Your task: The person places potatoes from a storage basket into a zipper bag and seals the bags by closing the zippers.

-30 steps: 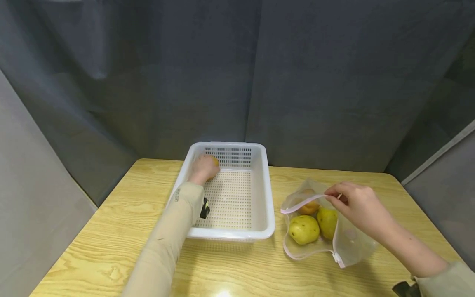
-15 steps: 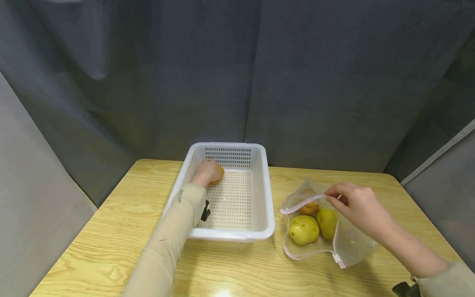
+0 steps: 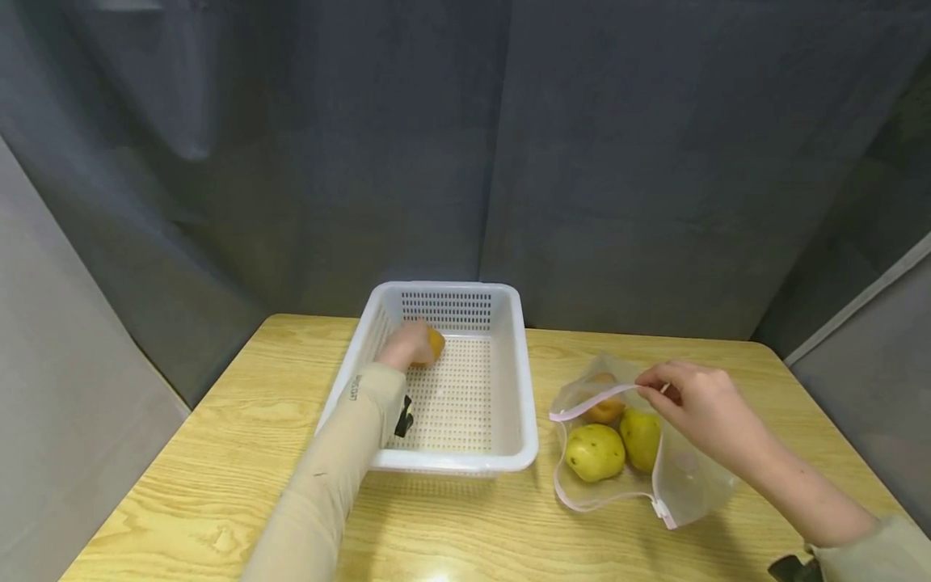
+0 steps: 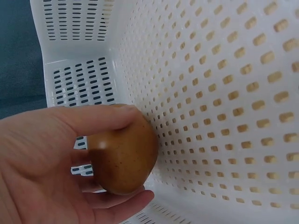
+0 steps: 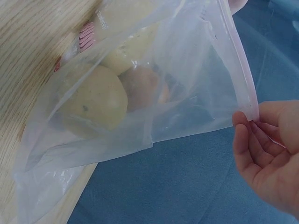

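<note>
Inside the white plastic basket (image 3: 525,388), my left hand (image 3: 409,345) grips an orange-brown speckled fruit (image 4: 125,158). The thumb lies over its top and the fingers curl beneath; the fruit is close to the perforated floor. My right hand (image 3: 701,404) pinches the pink-edged mouth of a clear zip bag (image 5: 187,112) between thumb and fingertips. The bag's mouth gapes toward the basket. In it lie a yellow-green fruit (image 3: 595,453), a second yellow fruit (image 3: 641,439) and an orange-brown one (image 3: 605,409), partly veiled by the plastic.
Basket and bag stand side by side on a wood-grain table (image 3: 204,453). Behind the table hangs a dark curtain (image 3: 364,162), with pale panels on both sides. A white slider (image 3: 660,509) sits on the bag's near edge.
Within the basket, my left hand has shifted a little right and nearer with the orange-brown fruit, which shows more now. The right hand and bag have stayed in place.
</note>
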The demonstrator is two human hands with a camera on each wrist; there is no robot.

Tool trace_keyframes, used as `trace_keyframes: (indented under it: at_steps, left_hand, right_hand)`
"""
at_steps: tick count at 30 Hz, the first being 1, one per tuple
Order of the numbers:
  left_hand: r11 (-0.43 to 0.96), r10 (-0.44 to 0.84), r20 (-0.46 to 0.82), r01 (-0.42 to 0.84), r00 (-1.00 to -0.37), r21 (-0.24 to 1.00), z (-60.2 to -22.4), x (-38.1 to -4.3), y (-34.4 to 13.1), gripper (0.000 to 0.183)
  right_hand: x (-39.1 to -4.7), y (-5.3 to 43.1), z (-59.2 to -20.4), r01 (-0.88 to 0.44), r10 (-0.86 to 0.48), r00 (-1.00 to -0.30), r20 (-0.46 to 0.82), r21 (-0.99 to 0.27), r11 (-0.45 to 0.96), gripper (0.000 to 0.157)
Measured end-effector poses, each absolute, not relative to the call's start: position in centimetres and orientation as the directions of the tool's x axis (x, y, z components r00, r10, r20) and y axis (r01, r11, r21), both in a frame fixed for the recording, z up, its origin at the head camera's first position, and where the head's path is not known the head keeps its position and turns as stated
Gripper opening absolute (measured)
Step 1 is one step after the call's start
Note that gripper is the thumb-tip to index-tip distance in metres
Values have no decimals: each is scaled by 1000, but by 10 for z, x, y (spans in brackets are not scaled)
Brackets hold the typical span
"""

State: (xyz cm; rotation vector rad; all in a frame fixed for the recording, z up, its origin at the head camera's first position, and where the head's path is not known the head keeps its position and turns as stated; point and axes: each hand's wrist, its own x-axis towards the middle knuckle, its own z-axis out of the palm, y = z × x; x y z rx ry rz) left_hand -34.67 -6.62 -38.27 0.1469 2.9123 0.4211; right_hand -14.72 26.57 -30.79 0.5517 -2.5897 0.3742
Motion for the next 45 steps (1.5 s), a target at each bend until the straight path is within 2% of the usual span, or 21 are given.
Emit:
trace_keyframes:
  at_steps: [21,28,35,39,45]
  left_hand:
    - [963,131,-183,82,-974,256,-380,-345,-57,55]
    - [966,184,-171,146,-968,212,-373,-343,-50,55]
    - [956,224,-171,183,-960,228,-361,-341,-48,48]
    - [940,255,-178,201,-950,275,-352,-340,-49,55]
    - [925,304,-148,254,-941,281,-338,-338,-51,64]
  right_hand:
    - [-145,266,-306,-424,-304,-828,472,-170,890,9]
    - [-146,266,-307,-430,-306,-817,489,-164,888,10]
    - [-147,265,-309,-426,-294,-817,496,-174,888,9]
    - [-147,266,-310,-420,-285,-817,501,-178,890,8]
    - [-148,267,-310,-412,-280,-820,500,-175,894,7]
